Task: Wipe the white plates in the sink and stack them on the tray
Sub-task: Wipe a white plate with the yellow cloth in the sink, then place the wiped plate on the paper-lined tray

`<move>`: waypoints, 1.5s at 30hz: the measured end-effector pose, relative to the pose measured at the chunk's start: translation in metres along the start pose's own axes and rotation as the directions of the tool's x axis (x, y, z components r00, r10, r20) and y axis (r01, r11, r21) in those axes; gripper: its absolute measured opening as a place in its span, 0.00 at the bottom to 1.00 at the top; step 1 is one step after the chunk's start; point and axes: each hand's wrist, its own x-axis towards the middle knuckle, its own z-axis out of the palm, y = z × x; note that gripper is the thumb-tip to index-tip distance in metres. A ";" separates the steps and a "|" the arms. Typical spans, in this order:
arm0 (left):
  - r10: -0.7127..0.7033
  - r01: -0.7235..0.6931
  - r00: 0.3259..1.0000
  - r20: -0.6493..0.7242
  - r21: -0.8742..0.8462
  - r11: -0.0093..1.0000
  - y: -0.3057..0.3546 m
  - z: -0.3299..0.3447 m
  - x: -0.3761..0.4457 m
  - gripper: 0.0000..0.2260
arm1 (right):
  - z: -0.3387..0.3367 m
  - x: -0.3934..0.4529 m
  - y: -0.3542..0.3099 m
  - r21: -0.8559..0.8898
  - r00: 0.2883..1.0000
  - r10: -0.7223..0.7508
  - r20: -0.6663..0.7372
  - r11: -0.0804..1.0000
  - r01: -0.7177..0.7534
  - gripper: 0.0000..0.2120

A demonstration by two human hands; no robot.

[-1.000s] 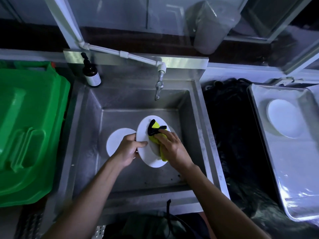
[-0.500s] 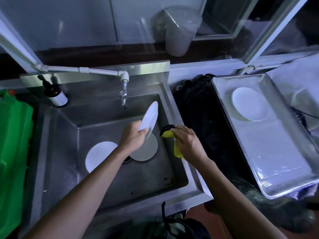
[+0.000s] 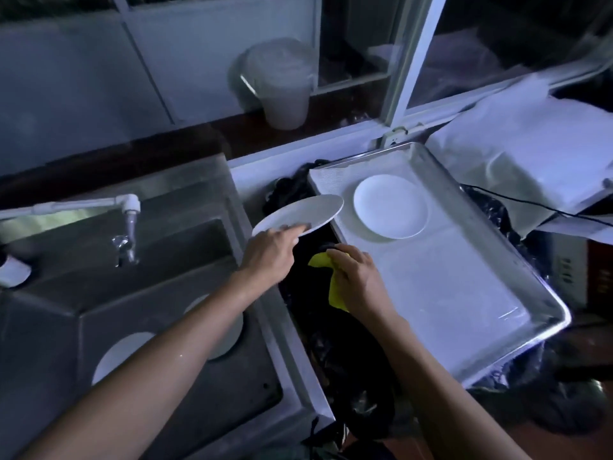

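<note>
Taking the steel sink [image 3: 229,207] as the landmark: at its far left rim a white pipe ends in a tap [image 3: 127,227] hanging over the basin. On the sink floor lies a white plate [image 3: 119,355], and a second plate [image 3: 229,330] beside it is partly hidden under the left forearm. Just past the sink's right rim, the left hand [image 3: 268,257] grips a held plate [image 3: 298,214] by its near edge, fingers on top, the plate tilted above dark plastic sheeting [image 3: 335,353]. Right of that, the right hand [image 3: 358,280] has its fingers clenched round a yellow cloth [image 3: 333,290]. Further right of the sink, a metal tray [image 3: 431,293] carries one tray plate [image 3: 390,206] lying flat near its far end.
</note>
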 end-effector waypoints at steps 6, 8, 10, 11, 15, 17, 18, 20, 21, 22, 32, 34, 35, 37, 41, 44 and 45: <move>0.141 -0.148 0.986 0.088 0.082 0.986 0.061 0.053 0.069 0.24 | -0.056 0.001 0.068 0.058 0.996 0.071 -0.052 0.996 -0.068 0.27; 0.132 -0.151 0.981 0.145 0.126 0.980 0.076 0.072 0.088 0.28 | -0.068 -0.002 0.089 0.073 0.995 0.092 -0.047 0.993 -0.089 0.28; 0.133 -0.162 0.974 0.185 0.157 0.974 0.089 0.089 0.104 0.30 | -0.077 -0.004 0.110 0.079 0.992 0.114 -0.056 0.991 -0.110 0.29; 0.134 -0.170 0.970 0.201 0.172 0.970 0.095 0.098 0.110 0.31 | -0.080 -0.004 0.119 0.083 0.990 0.128 -0.063 0.989 -0.123 0.30; 0.134 -0.187 0.960 0.246 0.206 0.960 0.112 0.128 0.129 0.31 | -0.087 -0.006 0.148 0.096 0.986 0.141 -0.089 0.986 -0.133 0.30; 0.129 -0.190 0.954 0.269 0.214 0.958 0.119 0.141 0.135 0.31 | -0.089 -0.006 0.160 0.091 0.981 0.151 -0.125 0.986 -0.141 0.29; 0.124 -0.190 0.952 0.281 0.219 0.957 0.123 0.147 0.137 0.31 | -0.089 -0.006 0.165 0.085 0.977 0.161 -0.143 0.985 -0.150 0.29; 0.112 -0.185 0.950 0.291 0.237 0.954 0.129 0.157 0.141 0.31 | -0.089 -0.007 0.174 0.076 0.973 0.171 -0.157 0.984 -0.161 0.29; 0.111 -0.186 0.951 0.289 0.248 0.951 0.131 0.161 0.142 0.31 | -0.089 -0.007 0.178 0.073 0.973 0.172 -0.153 0.984 -0.162 0.28; 0.117 -0.195 0.951 0.285 0.262 0.945 0.134 0.165 0.144 0.30 | -0.089 -0.007 0.181 0.070 0.974 0.171 -0.149 0.984 -0.162 0.27; 0.180 -0.371 0.867 0.465 0.360 0.856 0.120 0.200 0.143 0.35 | -0.081 -0.010 0.202 0.047 0.962 0.257 -0.093 0.966 -0.253 0.20; 0.166 -0.371 0.858 0.487 0.363 0.855 0.115 0.206 0.141 0.37 | -0.080 -0.011 0.204 0.036 0.958 0.280 -0.066 0.960 -0.278 0.21; 0.160 -0.367 0.856 0.492 0.359 0.858 0.113 0.208 0.141 0.38 | -0.079 -0.012 0.205 0.030 0.955 0.289 -0.062 0.957 -0.287 0.22; 0.160 -0.369 0.854 0.494 0.359 0.857 0.110 0.211 0.143 0.39 | -0.079 -0.014 0.207 0.020 0.956 0.288 -0.047 0.958 -0.287 0.22; 0.161 -0.370 0.856 0.492 0.364 0.855 0.107 0.217 0.150 0.39 | -0.076 -0.017 0.208 0.016 0.949 0.311 -0.058 0.950 -0.311 0.21; 0.171 -0.386 0.852 0.495 0.372 0.844 0.103 0.219 0.154 0.35 | -0.074 -0.020 0.206 0.037 0.946 0.311 -0.089 0.950 -0.309 0.22; 0.173 -0.394 0.848 0.501 0.376 0.839 0.102 0.219 0.155 0.33 | -0.073 -0.020 0.205 0.045 0.944 0.316 -0.099 0.949 -0.312 0.23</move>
